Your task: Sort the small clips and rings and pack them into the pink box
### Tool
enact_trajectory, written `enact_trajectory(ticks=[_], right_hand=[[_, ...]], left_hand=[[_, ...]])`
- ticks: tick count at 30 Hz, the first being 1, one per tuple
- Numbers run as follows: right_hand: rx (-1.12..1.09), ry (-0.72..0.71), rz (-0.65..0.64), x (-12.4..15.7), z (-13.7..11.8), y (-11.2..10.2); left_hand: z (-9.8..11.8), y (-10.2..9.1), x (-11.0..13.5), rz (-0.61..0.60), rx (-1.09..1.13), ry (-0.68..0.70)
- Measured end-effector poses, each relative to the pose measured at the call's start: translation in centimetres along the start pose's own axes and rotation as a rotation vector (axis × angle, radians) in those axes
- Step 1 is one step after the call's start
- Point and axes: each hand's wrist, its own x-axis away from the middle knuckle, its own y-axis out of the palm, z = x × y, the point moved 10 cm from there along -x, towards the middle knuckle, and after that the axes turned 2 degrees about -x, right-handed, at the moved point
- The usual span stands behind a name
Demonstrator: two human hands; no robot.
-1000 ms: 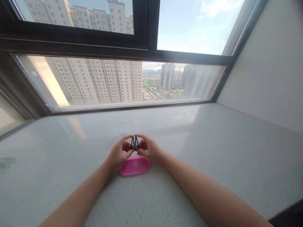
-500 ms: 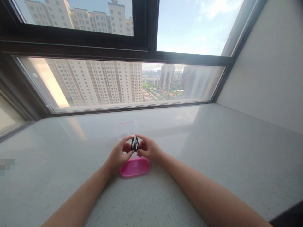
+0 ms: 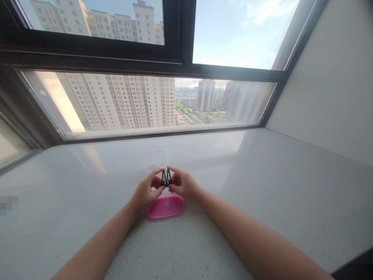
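Note:
Two black snap hair clips (image 3: pixel 166 178) are held upright, side by side. My left hand (image 3: pixel 148 187) pinches the left one between thumb and forefinger, and my right hand (image 3: pixel 185 184) pinches the right one the same way. Both pairs of fingertips nearly meet at the clips' ends. Just below my hands, a pink oval tray (image 3: pixel 166 207) with a raised rim rests on the pale speckled surface (image 3: pixel 163 249). My left hand hides part of its upper left edge. Behind the clips lies a clear zip bag (image 3: pixel 157 157) with a pink seal line.
A dark-framed window (image 3: pixel 163 135) borders the far edge of the surface, with tall buildings outside. A white wall (image 3: pixel 329 97) rises at the right. Something dark (image 3: pixel 357 264) shows in the bottom right corner.

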Motion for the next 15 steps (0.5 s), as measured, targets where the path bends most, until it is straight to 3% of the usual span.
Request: enact_trajectory(ticks=[15], right_hand=[[0.033,-0.034,-0.003,-0.04,-0.13,0.09]], left_hand=[[0.06,0.02,0.03,0.009,-0.038,0.017]])
